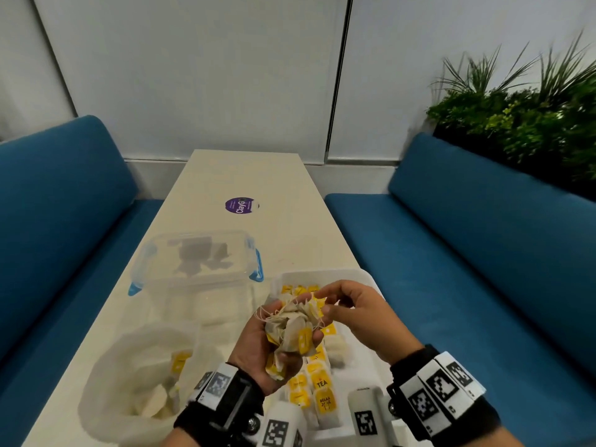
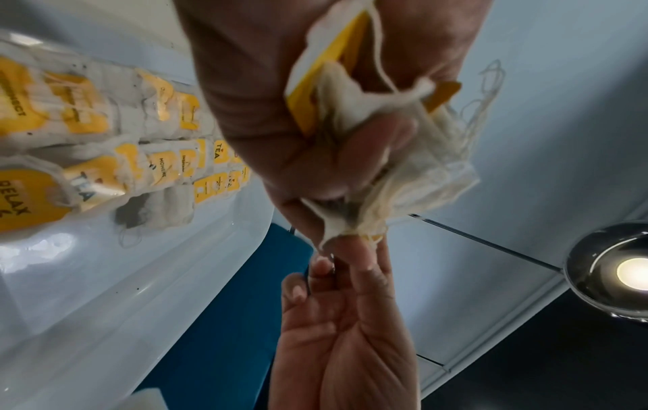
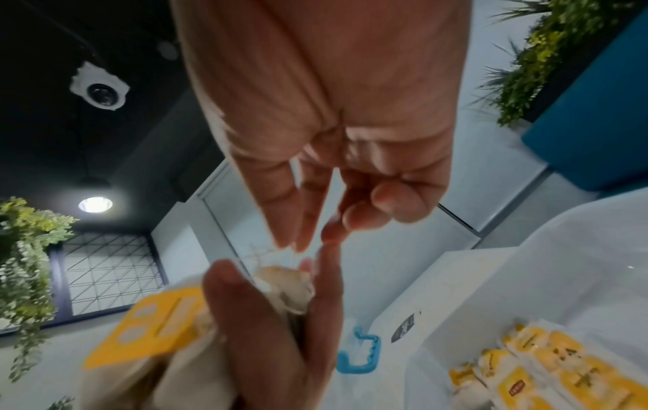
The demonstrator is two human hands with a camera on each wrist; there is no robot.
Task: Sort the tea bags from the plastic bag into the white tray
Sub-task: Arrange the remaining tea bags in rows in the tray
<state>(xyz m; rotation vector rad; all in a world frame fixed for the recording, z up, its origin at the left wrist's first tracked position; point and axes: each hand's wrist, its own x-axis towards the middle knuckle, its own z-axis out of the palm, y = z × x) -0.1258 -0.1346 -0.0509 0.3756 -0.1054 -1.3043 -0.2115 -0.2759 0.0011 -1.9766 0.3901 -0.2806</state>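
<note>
A person sits at a long pale table (image 1: 245,175) between two blue benches, sorting tea bags. The step in hand appears to be separating one tea bag from a tangled bunch.

The left hand (image 1: 271,346) is held palm up above the near part of the white tray (image 1: 364,279), its fingers curled round a clump of tea bags (image 1: 295,324) with yellow tags and knotted strings. The right hand (image 1: 358,317) is raised just beside it, palm turned towards the left. Its thumb and first fingers come together at the top of the clump, pinching what looks like a loose string, while its other fingers curl in.

The tray already holds rows of tea bags (image 1: 317,385) laid side by side at its near end. The plastic bag (image 1: 129,375) sits open on the table to the left, with a few tea bags still inside. Beyond it stands a clear plastic box (image 1: 196,259) with blue clips.

The next move likely calls for a gentle pull to free one tea bag without tearing it or dragging others along, then laying it in line with the rows.
</note>
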